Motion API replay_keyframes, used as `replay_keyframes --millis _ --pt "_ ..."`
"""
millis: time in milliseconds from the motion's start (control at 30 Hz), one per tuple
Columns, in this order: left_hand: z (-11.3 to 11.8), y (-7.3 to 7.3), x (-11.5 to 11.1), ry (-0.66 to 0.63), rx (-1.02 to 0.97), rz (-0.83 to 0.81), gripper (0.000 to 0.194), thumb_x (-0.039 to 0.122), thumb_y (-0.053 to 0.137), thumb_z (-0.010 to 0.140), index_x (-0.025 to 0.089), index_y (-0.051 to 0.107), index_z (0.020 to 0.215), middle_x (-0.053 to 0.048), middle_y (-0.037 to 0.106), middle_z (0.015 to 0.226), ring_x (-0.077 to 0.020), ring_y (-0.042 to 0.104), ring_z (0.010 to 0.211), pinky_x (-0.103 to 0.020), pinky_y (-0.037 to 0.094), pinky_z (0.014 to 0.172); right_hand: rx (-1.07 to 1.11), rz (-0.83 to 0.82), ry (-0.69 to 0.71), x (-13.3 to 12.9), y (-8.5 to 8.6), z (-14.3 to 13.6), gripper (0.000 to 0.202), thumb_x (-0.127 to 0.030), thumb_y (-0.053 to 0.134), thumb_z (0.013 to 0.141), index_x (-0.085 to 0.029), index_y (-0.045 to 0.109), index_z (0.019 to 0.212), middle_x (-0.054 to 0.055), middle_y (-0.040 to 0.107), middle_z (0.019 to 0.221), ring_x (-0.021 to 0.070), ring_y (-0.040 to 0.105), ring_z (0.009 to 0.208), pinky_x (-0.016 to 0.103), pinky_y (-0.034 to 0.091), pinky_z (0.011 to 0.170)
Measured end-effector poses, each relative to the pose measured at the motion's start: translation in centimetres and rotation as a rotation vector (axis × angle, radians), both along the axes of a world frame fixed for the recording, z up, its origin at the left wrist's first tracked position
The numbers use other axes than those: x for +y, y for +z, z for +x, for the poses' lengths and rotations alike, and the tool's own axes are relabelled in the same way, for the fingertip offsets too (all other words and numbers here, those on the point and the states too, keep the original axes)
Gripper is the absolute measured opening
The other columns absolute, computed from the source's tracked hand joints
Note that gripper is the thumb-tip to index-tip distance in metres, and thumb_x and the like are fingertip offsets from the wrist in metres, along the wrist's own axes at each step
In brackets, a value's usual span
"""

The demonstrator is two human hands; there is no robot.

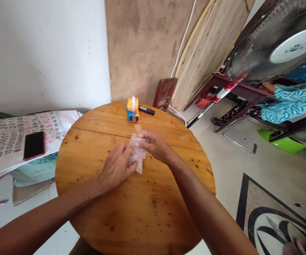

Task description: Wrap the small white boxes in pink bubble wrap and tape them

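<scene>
Over the middle of the round wooden table (89,163) is a small whitish, translucent wrapped bundle (139,159). My left hand (118,163) grips its left side, thumb at the lower edge and fingers at the upper left. At its upper right, my right hand (153,143) pinches the bundle between thumb and fingers. A short strip of tan tape (138,130) sticks up beside the right fingertips. What the bundle holds inside cannot be made out. Beyond the hands stands an orange and blue tape dispenser (133,109), with a black marker-like object (146,110) lying beside it.
A phone (34,145) lies on printed white sacks (62,122) left of the table. Behind the table is a dark red chair back (165,92). At the right stand a fan (283,46) and a desk, where a person in blue patterned clothing (296,101) sits.
</scene>
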State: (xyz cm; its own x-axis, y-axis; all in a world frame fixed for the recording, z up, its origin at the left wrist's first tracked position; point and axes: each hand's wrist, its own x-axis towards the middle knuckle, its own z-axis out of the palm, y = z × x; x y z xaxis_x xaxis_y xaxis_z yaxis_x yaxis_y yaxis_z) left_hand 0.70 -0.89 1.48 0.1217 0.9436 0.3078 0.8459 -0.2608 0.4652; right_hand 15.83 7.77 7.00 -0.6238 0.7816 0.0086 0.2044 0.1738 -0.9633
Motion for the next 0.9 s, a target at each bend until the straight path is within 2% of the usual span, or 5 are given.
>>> replay_keyframes --millis 233,333,533,667,900 --pt "0.0 -1.4 -0.2 0.17 -0.253 -0.023 0.033 0.034 0.065 0.076 0.019 0.051 0.102 -0.006 0.056 0.099 -0.0249 0.058 0.092 -0.04 0.05 0.081 -0.17 0.318 -0.127 -4.6 -1.4 1.0 0.012 -0.03 0.061 0.083 -0.019 0.061 0.079 -0.002 0.06 0.07 0.0135 0.054 0.065 0.024 0.041 0.062" --pt "-0.2 -2.0 0.1 0.039 -0.299 0.021 0.045 0.032 0.063 0.078 0.018 0.05 0.119 -0.011 0.057 0.113 -0.0276 0.057 0.105 -0.042 0.048 0.088 -0.223 0.464 -0.154 -6.8 -3.1 1.4 0.01 -0.029 0.061 0.086 -0.02 0.061 0.081 0.001 0.066 0.076 0.0154 0.059 0.069 0.025 0.044 0.064" --pt "-1.5 -2.2 0.7 -0.224 -0.336 0.001 0.021 0.02 0.053 0.083 0.018 0.061 0.103 -0.009 0.066 0.105 -0.0253 0.061 0.101 -0.042 0.048 0.09 -0.168 0.788 -0.213 -8.5 -6.2 1.5 0.005 -0.019 0.056 0.089 -0.022 0.06 0.089 0.008 0.071 0.104 0.0206 0.066 0.099 0.032 0.053 0.084" --pt "-3.4 -2.4 0.5 -0.45 -0.346 0.01 0.039 0.026 0.059 0.083 0.017 0.057 0.121 -0.013 0.063 0.124 -0.026 0.058 0.117 -0.042 0.046 0.103 -0.199 0.941 -0.18 -8.5 -7.1 1.4 0.011 -0.016 0.053 0.09 -0.022 0.062 0.094 0.011 0.07 0.113 0.0209 0.065 0.111 0.035 0.055 0.093" --pt "-3.1 -4.4 0.7 -0.431 -0.31 0.095 0.041 0.018 0.056 0.085 0.017 0.055 0.126 -0.017 0.054 0.141 -0.0257 0.051 0.132 -0.043 0.043 0.11 -0.231 1.168 -0.197 -8.6 -8.1 1.1 0.021 -0.006 0.049 0.087 -0.02 0.062 0.097 0.011 0.072 0.109 0.0217 0.064 0.114 0.039 0.053 0.1"
